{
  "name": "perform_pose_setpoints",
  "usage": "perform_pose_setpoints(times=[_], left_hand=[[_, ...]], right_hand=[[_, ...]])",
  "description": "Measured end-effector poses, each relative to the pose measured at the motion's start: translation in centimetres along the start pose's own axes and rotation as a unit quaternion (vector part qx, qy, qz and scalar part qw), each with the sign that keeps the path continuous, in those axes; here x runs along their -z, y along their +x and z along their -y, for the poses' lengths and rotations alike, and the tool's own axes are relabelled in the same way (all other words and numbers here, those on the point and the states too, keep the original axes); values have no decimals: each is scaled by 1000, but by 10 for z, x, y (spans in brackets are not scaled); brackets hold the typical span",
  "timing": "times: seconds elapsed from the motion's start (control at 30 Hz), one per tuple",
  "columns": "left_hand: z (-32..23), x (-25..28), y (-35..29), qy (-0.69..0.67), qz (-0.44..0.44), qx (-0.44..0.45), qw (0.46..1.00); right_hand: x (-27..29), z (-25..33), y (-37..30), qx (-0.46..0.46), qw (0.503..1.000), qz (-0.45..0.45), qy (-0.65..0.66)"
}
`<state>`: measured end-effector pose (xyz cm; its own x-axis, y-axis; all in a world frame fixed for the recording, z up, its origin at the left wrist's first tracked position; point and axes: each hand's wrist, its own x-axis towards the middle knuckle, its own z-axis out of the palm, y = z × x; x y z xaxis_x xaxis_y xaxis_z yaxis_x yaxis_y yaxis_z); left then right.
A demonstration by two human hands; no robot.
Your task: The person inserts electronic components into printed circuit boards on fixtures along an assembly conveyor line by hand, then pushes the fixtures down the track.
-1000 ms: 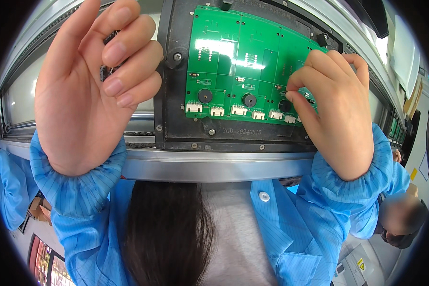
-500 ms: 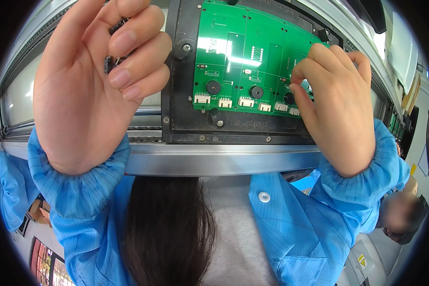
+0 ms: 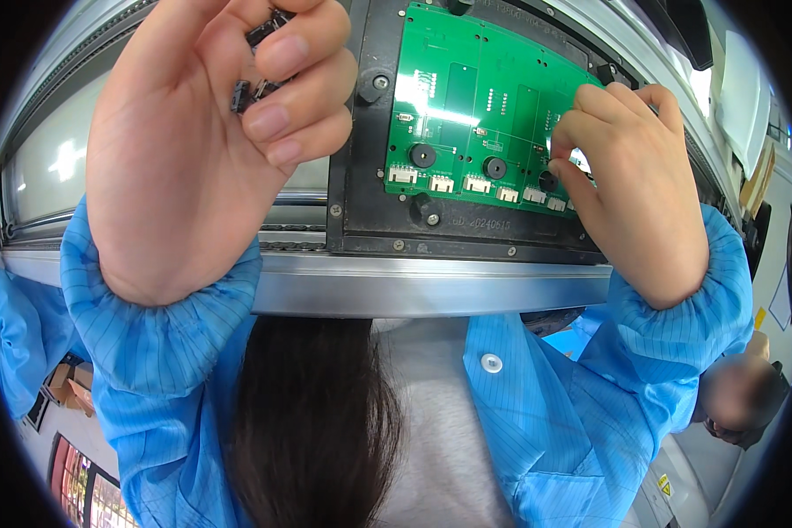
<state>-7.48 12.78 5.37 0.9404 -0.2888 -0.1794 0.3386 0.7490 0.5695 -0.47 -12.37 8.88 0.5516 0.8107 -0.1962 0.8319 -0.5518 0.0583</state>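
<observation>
My left hand [image 3: 211, 132] is turned palm up at the upper left, its fingers curled over several small black electronic components [image 3: 242, 95] with thin metal leads. Fingers partly cover them. To the right, a green circuit board [image 3: 453, 84] lies in a black carrier frame [image 3: 361, 211]. Along its near edge run white connectors [image 3: 403, 175], with round black buzzers [image 3: 422, 156] just behind them. My right hand [image 3: 629, 176] reaches over the board's right part, thumb and index finger pinched close beside another round black buzzer [image 3: 548, 181]. Whatever is between those fingertips is hidden.
A silver metal rail [image 3: 431, 286] runs across in front of the carrier. Knobs and screws [image 3: 380, 83] stand on the carrier's border. Another person [image 3: 739, 396] is at the right edge, and a blue sleeve [image 3: 18, 343] shows at the far left.
The board and carrier sit further right in the view. My left hand has also shifted right, still holding the components. My right hand has moved slightly right, staying pinched at the board.
</observation>
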Motion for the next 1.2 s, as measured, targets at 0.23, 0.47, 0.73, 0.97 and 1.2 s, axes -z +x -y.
perform_pose_setpoints(times=[0.23,0.47,0.73,0.97,1.2], left_hand=[[2,1,-3,-29,-30,4,999],[1,0,-5,-56,-55,12,997],[2,-4,1,-75,-49,23,996],[22,-12,9,-114,-52,28,992],[42,-54,8,-142,-60,68,986]], right_hand=[[-4,0,0,-21,999,5,26],[-7,-22,10,46,995,40,80],[-6,-44,3,-22,992,9,126],[-5,8,16,5,877,-374,302],[-36,47,1,54,875,-415,245]])
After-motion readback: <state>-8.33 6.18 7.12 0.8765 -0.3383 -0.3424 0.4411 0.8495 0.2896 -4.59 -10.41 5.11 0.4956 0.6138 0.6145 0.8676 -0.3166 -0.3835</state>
